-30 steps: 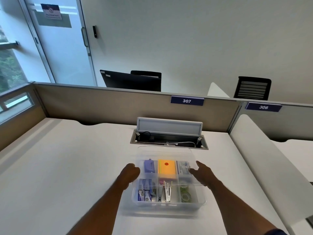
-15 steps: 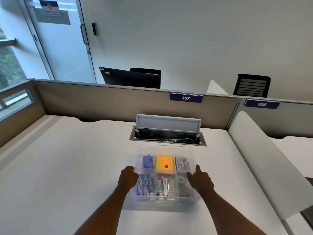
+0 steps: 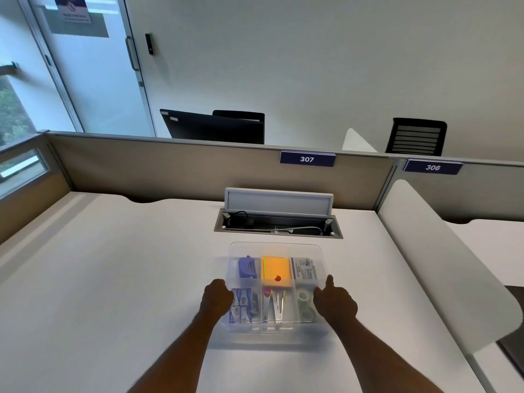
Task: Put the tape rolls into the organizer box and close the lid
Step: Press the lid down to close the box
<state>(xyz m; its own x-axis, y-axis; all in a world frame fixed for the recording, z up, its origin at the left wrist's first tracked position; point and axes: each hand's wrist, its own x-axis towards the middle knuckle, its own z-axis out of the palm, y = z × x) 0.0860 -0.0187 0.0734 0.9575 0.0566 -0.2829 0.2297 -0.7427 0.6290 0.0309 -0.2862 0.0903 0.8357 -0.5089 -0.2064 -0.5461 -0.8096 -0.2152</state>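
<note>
A clear plastic organizer box [image 3: 276,245] sits on the white desk [image 3: 113,279], and its transparent lid lies down over the compartments. Two greenish tape rolls [image 3: 305,306] rest in the near right compartment, seen through the lid. The other compartments hold a purple item, an orange pad, a printed packet, blue packets and clips. My left hand [image 3: 217,300] is curled against the box's left edge. My right hand [image 3: 336,303] grips the right edge with the thumb on top of the lid, and partly covers the tape compartment.
An open cable well [image 3: 278,226] with a raised grey flap [image 3: 279,201] lies just behind the box. A beige partition [image 3: 170,165] closes the desk's far side. A white curved divider [image 3: 442,265] runs along the right. Bare desk extends to the left.
The lid, tilted up over the box a second ago, has come down flat. Both hands moved toward me along the box's sides and closed on its edges.
</note>
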